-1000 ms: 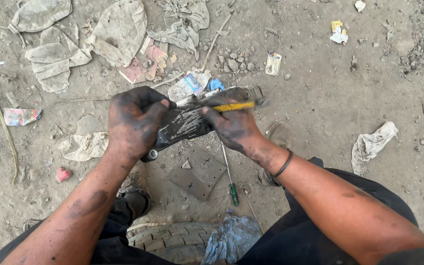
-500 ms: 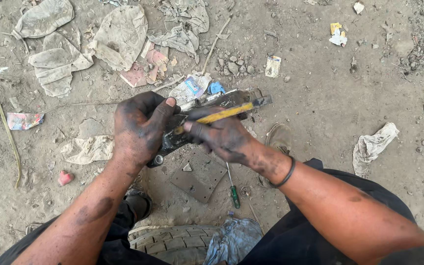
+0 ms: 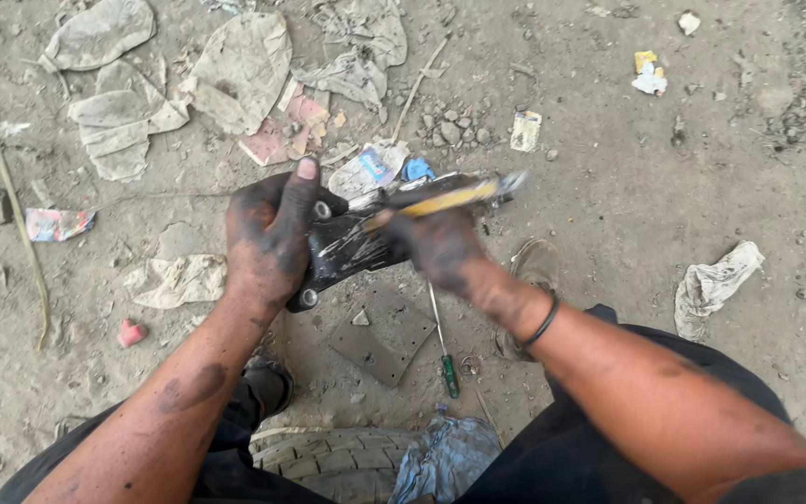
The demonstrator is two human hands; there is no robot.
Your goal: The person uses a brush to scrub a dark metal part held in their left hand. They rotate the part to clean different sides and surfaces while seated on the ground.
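Two greasy hands work together over a dirt floor (image 3: 608,187), both closed on things. The left hand (image 3: 268,238) is wrapped around one end of a black metal part (image 3: 347,247), thumb raised and pointing away from the person, fingers curled over the part's near edge. The right hand (image 3: 436,243) grips a yellow-handled tool (image 3: 445,198), which lies across the top of the part and is blurred at its far tip, so its exact shape cannot be told. A dark band (image 3: 543,322) circles the right wrist. The part is held off the ground, in the middle of the view, between the two hands.

Directly below the part, on the ground, lies a flat dark plate (image 3: 384,341), and just beside it a screwdriver with a green handle (image 3: 443,350), its handle end nearest the person. Near the bottom edge of the view sits a tyre (image 3: 338,462) with a crumpled blue-grey cloth (image 3: 445,457) touching it. A white rag (image 3: 715,285) lies well apart, toward the right edge. Scraps of dusty paper and cloth (image 3: 235,65) are scattered along the far side of the floor, with small stones (image 3: 454,126) near them and a small red scrap (image 3: 131,332) by the left forearm.
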